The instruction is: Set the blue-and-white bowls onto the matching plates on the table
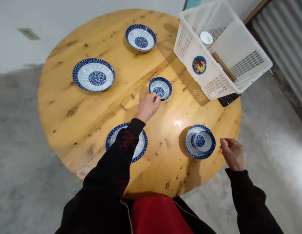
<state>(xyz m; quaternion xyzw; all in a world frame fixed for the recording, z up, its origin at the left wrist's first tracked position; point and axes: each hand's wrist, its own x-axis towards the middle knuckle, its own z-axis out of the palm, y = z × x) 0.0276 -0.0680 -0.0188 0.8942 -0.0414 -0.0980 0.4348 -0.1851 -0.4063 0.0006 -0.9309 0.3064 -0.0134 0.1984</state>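
My left hand point(148, 106) reaches over the round wooden table point(75, 107), its fingers pinched on the near rim of a small blue-and-white bowl point(160, 87) at the table's middle. My left sleeve crosses over a blue-and-white plate point(112, 138) near the front edge. My right hand point(232, 153) hovers at the table's right edge, fingers curled with nothing visible in them, just right of a plate point(188, 143) that carries a small bowl point(203, 142).
Two more blue-and-white plates stand farther off: a large one point(93, 74) at the left and a smaller one point(140, 37) at the back. A white plastic basket point(202, 78) at the back right holds a small white cup point(206, 38) and chopsticks point(224, 66). A dark flat object point(228, 99) lies beneath it.
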